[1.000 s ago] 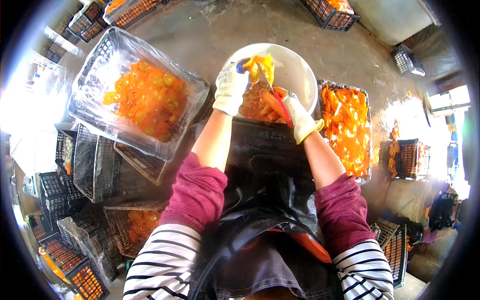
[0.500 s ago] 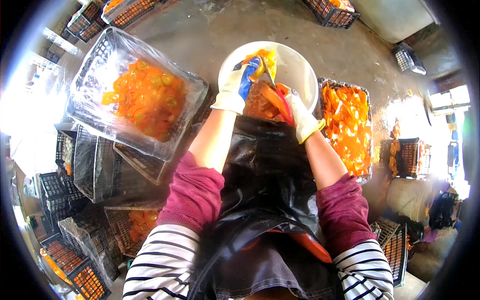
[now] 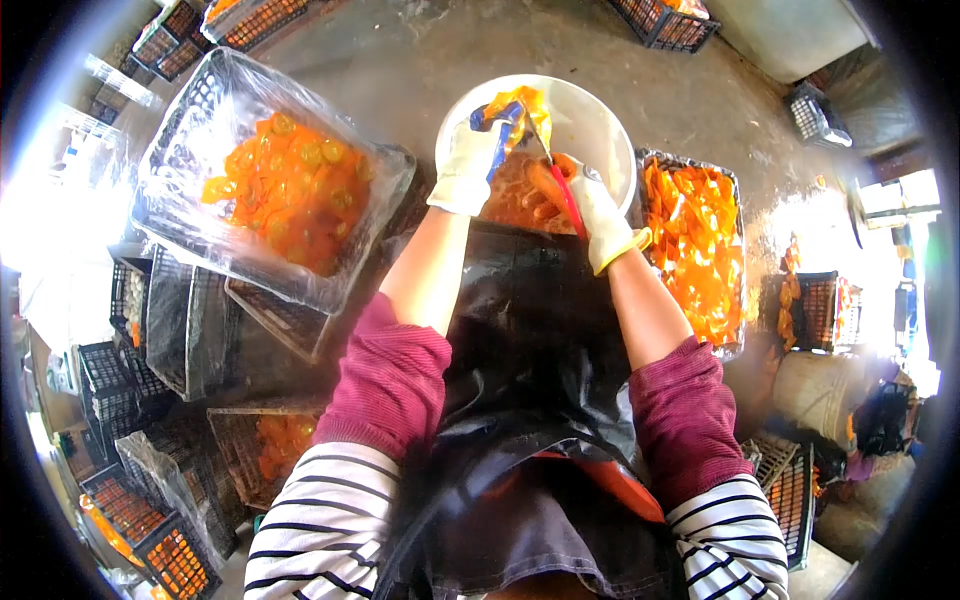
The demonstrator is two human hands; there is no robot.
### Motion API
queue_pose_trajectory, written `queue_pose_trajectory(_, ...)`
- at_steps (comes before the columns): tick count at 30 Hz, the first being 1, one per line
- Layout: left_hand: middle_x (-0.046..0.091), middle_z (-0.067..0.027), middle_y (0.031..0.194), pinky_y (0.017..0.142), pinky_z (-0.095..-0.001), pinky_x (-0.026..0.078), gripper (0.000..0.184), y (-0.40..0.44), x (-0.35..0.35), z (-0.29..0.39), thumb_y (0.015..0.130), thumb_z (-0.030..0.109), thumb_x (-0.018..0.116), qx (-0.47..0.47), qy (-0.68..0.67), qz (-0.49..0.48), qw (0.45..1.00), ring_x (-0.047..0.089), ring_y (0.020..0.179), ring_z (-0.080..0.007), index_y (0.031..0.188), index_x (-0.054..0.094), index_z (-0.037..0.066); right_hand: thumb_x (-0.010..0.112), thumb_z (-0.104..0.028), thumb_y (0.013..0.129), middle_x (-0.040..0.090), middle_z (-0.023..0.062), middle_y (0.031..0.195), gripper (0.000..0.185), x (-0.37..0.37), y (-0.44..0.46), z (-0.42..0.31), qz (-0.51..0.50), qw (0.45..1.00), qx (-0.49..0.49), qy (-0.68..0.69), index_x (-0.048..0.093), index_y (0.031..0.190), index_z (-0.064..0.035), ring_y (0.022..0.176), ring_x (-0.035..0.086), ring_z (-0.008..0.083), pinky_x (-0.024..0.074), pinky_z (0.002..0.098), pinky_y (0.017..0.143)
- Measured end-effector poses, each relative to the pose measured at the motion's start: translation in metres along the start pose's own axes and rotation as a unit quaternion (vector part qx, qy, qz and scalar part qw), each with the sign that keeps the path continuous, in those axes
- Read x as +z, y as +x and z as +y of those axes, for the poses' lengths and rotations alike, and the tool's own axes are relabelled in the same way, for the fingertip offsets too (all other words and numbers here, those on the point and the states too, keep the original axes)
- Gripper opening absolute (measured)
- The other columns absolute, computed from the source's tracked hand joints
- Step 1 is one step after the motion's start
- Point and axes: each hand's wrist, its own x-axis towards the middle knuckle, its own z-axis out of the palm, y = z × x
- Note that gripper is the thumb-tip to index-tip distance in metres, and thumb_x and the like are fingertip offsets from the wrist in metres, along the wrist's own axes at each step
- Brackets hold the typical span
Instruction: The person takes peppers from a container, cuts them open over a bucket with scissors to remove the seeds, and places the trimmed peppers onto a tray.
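Over a white tub point(image 3: 610, 120), my left hand point(image 3: 470, 165), in a white glove with blue on it, is closed on a shiny yellow-orange plastic packet point(image 3: 530, 100). My right hand point(image 3: 600, 210), in a white glove with a yellow cuff, grips red-handled scissors point(image 3: 567, 193). Their metal blade reaches the lower side of the packet; I cannot tell whether it is cutting. Orange, sausage-like pieces point(image 3: 545, 185) show beside the scissors, above reddish-orange contents in the tub. Part of the right fingers is hidden behind the glove.
A plastic-lined crate point(image 3: 385, 200) of orange packets point(image 3: 295, 190) tilts at left. Another crate point(image 3: 738, 210) at right holds shiny orange wrappers point(image 3: 690, 250). Black crates point(image 3: 175, 320) stack at lower left; others stand by the far floor point(image 3: 430, 50). A black apron point(image 3: 520, 330) covers my lap.
My left hand has tipped and shifted slightly left with the packet, which has moved a little up. The right hand has shifted slightly, and more orange pieces show in the tub.
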Motion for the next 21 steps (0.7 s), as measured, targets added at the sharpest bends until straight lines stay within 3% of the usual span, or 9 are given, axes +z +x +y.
queue_pose_trajectory(2, 0.068, -0.0086, 0.096, 0.072, -0.0246, 0.05, 0.027, 0.009, -0.004, -0.016, 0.087, 0.014, 0.063, 0.077, 0.003, -0.018, 0.997, 0.062, 0.082, -0.0139, 0.11, 0.064, 0.001, 0.045, -0.016, 0.095, 0.064, 0.0073, 0.108, 0.028, -0.01, 0.007, 0.016, 0.032, 0.994, -0.014, 0.107, 0.057, 0.118, -0.0056, 0.086, 0.062, 0.0154, 0.0503, 0.0257, 0.072)
queue_pose_trajectory(5, 0.065, -0.0097, 0.106, 0.08, -0.0275, 0.05, 0.031, 0.012, -0.03, -0.015, 0.089, 0.017, 0.062, 0.023, -0.069, -0.066, 0.995, 0.063, 0.095, -0.0177, 0.115, 0.06, 0.0, 0.046, -0.017, 0.096, 0.063, 0.0082, 0.115, 0.029, -0.015, 0.019, 0.021, 0.095, 0.975, -0.045, 0.193, 0.056, 0.121, -0.0063, 0.087, 0.063, 0.0159, 0.0491, 0.0247, 0.078)
queue_pose_trajectory(8, 0.064, -0.0143, 0.113, 0.09, -0.0306, 0.048, 0.035, -0.012, -0.056, 0.021, 0.095, 0.018, 0.05, 0.079, -0.025, -0.032, 0.996, 0.062, 0.103, -0.0227, 0.121, 0.055, -0.004, 0.052, -0.035, 0.093, 0.064, 0.0105, 0.096, 0.034, -0.019, -0.01, -0.002, 0.142, 0.964, -0.19, 0.12, 0.056, 0.113, -0.0079, 0.062, 0.057, 0.0188, 0.0445, 0.0296, 0.054)
queue_pose_trajectory(9, 0.063, -0.0155, 0.113, 0.09, -0.0307, 0.048, 0.035, -0.015, -0.065, 0.028, 0.095, 0.018, 0.049, 0.032, -0.146, -0.015, 0.989, 0.062, 0.104, -0.0226, 0.122, 0.054, -0.004, 0.053, -0.041, 0.092, 0.064, 0.0112, 0.09, 0.037, -0.025, -0.016, -0.005, 0.149, 0.95, -0.223, 0.161, 0.056, 0.111, -0.0084, 0.054, 0.055, 0.0197, 0.0429, 0.0313, 0.046)
queue_pose_trajectory(11, 0.063, -0.0152, 0.114, 0.091, -0.0306, 0.047, 0.036, -0.01, -0.096, 0.028, 0.096, 0.02, 0.048, 0.075, -0.127, -0.007, 0.989, 0.06, 0.106, -0.0218, 0.123, 0.054, -0.004, 0.057, -0.045, 0.089, 0.063, 0.0163, 0.103, 0.044, -0.044, -0.012, 0.001, 0.177, 0.874, -0.245, 0.379, 0.053, 0.106, -0.0049, 0.08, 0.061, 0.0285, 0.0507, 0.0418, 0.072)
queue_pose_trajectory(13, 0.064, -0.0138, 0.112, 0.09, -0.0297, 0.048, 0.036, -0.009, -0.137, 0.025, 0.094, 0.02, 0.051, 0.139, 0.047, 0.025, 0.989, 0.061, 0.104, -0.0209, 0.122, 0.055, -0.003, 0.062, -0.048, 0.085, 0.056, 0.0174, 0.122, 0.054, -0.062, -0.013, 0.007, 0.108, 0.829, -0.201, 0.511, 0.053, 0.109, 0.0004, 0.109, 0.056, 0.0309, 0.0395, 0.049, 0.101)
queue_pose_trajectory(17, 0.067, -0.0061, 0.086, 0.066, -0.0271, 0.047, 0.028, 0.009, -0.24, -0.027, 0.085, 0.022, 0.063, 0.003, -0.029, 0.221, 0.975, 0.059, 0.075, -0.0119, 0.106, 0.067, 0.003, 0.06, -0.042, 0.088, 0.056, 0.0176, 0.122, 0.06, -0.043, -0.022, -0.005, 0.058, 0.827, -0.174, 0.531, 0.049, 0.121, 0.0065, 0.109, 0.056, 0.0279, 0.0381, 0.0448, 0.103)
queue_pose_trajectory(19, 0.065, -0.0053, 0.08, 0.06, -0.0272, 0.047, 0.03, 0.008, -0.28, -0.041, 0.084, 0.027, 0.065, -0.084, 0.194, 0.292, 0.933, 0.059, 0.069, -0.0137, 0.108, 0.066, 0.009, 0.059, -0.04, 0.089, 0.057, 0.0173, 0.121, 0.06, -0.036, -0.021, -0.013, 0.028, 0.846, -0.165, 0.506, 0.047, 0.123, 0.0079, 0.108, 0.056, 0.026, 0.0388, 0.0413, 0.102)
queue_pose_trajectory(21, 0.067, -0.0098, 0.095, 0.073, -0.0319, 0.05, 0.039, 0.013, -0.303, -0.066, 0.084, 0.031, 0.065, -0.017, 0.338, 0.274, 0.9, 0.063, 0.085, -0.0207, 0.118, 0.061, 0.013, 0.058, -0.038, 0.09, 0.058, 0.0171, 0.119, 0.058, -0.032, -0.014, -0.017, -0.016, 0.864, -0.137, 0.485, 0.048, 0.122, 0.0091, 0.108, 0.056, 0.0248, 0.0392, 0.0395, 0.102)
